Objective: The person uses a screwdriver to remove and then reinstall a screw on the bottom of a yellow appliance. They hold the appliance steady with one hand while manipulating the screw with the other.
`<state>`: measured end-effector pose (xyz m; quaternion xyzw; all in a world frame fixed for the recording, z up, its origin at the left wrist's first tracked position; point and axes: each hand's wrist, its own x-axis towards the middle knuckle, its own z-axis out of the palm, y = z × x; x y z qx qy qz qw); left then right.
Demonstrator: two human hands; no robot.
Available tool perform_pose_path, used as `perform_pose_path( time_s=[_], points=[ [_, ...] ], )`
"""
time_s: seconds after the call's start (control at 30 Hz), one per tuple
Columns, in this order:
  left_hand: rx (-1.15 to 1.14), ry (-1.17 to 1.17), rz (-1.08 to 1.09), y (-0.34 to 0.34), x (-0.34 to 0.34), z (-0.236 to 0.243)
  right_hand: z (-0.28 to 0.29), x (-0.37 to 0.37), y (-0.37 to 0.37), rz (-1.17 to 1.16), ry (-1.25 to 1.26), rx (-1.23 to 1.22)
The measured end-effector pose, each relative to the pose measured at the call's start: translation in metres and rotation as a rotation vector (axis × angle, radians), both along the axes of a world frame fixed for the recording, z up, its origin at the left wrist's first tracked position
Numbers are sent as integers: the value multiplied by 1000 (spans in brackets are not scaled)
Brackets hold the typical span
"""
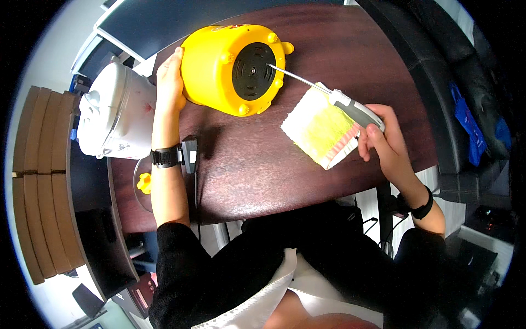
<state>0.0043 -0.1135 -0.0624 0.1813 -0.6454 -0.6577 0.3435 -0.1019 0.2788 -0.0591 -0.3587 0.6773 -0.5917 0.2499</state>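
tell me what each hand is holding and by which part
The right hand grips a screwdriver by its grey handle. The left hand steadies the yellow appliance, lying on its side, by its upper body.

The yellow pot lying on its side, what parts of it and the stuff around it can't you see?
Head view only:
- Yellow pot: its open top faces away; only the side and black base show.
- Screwdriver tip: too small to tell what it touches on the base.
- Left hand: fingers curl behind the pot, hidden.
- Yellow-white tray: contents blurred.
- Small yellow piece: partly hidden behind the left forearm.
- White cooker: far side hidden.
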Motion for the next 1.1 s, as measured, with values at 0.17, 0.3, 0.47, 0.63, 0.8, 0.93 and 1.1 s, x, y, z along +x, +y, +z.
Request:
perform_pose_path(
  time_s=[0.17,0.3,0.47,0.63,0.8,0.93,1.1],
  points=[
    [73,-11,11,-1,21,0,26,-6,-8,30,531,90],
    [57,-19,60,1,27,-2,39,-4,-19,36,677,83],
    [58,-7,15,-3,28,-7,36,-6,-28,49,881,16],
    [66,-32,33,-7,29,-7,36,-7,-26,57,958,68],
    [42,-37,17,-9,25,-4,42,-7,-26,73,972,87],
    [44,-24,-66,-17,19,-5,49,-5,-32,56,981,94],
    [23,-32,-115,-25,13,-7,50,-6,-33,52,1017,72]
  ],
)
